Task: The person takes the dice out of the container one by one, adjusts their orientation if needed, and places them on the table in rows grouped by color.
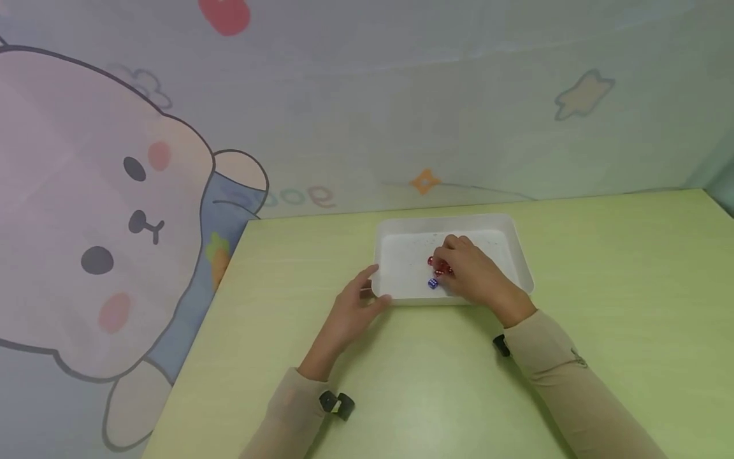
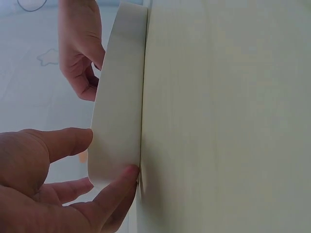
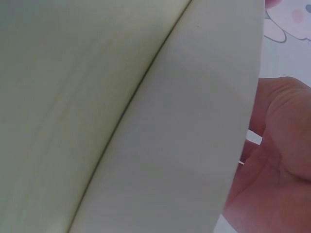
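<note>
A shallow white tray (image 1: 401,255) sits on the table, and my left hand (image 1: 355,309) holds its front left corner. In the left wrist view the thumb and fingers (image 2: 109,196) of that hand grip the corner from the rim and the outer wall. Inside the tray, my right hand (image 1: 467,271) curls its fingers round small red dice (image 1: 439,272), its fingertips partly hidden. One red die (image 1: 430,261) shows at the edge of the fingers. A blue die (image 1: 432,284) lies just in front of them. In the right wrist view the tray wall (image 3: 180,121) hides the dice.
The pale yellow-green table (image 1: 436,382) runs up to a wall covering (image 1: 459,127) with cartoon prints behind the tray. Small dark specks mark the tray floor. A black strap device (image 1: 337,404) is on the left wrist, another (image 1: 501,345) on the right.
</note>
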The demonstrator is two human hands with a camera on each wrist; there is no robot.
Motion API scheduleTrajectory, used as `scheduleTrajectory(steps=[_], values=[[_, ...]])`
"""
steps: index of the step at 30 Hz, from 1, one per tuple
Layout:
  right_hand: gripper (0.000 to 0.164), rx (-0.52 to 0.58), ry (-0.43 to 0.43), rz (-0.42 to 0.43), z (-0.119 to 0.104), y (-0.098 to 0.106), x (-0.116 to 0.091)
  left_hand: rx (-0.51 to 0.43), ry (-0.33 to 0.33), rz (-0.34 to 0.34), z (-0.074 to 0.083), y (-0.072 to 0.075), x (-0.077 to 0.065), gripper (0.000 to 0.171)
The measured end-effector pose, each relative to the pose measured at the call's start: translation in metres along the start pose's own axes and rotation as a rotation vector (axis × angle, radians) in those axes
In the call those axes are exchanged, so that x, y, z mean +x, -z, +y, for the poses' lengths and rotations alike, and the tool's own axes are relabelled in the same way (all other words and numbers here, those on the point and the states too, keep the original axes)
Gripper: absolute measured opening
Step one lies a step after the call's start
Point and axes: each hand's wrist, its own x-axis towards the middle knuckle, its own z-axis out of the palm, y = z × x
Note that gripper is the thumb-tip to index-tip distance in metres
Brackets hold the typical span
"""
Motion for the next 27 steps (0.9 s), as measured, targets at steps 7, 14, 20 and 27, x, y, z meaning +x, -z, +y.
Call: scheduleTrajectory(steps=[7,14,20,27], values=[[0.010,-0.006,-0.034,-0.005,-0.005,0.005,0.003,0.007,-0.023,0.015,-0.002,0.000,0.000,0.065],[0.009,0.023,-0.012,-0.003,-0.015,0.014,0.002,0.009,-0.023,0.018,-0.002,-0.001,0.001,0.066],[0.016,0.055,0.012,-0.019,-0.035,0.022,0.000,0.026,-0.015,0.028,-0.001,-0.001,0.000,0.064],[0.012,0.019,0.073,-0.022,-0.043,0.025,-0.004,0.041,-0.020,0.038,0.000,-0.003,-0.002,0.063]])
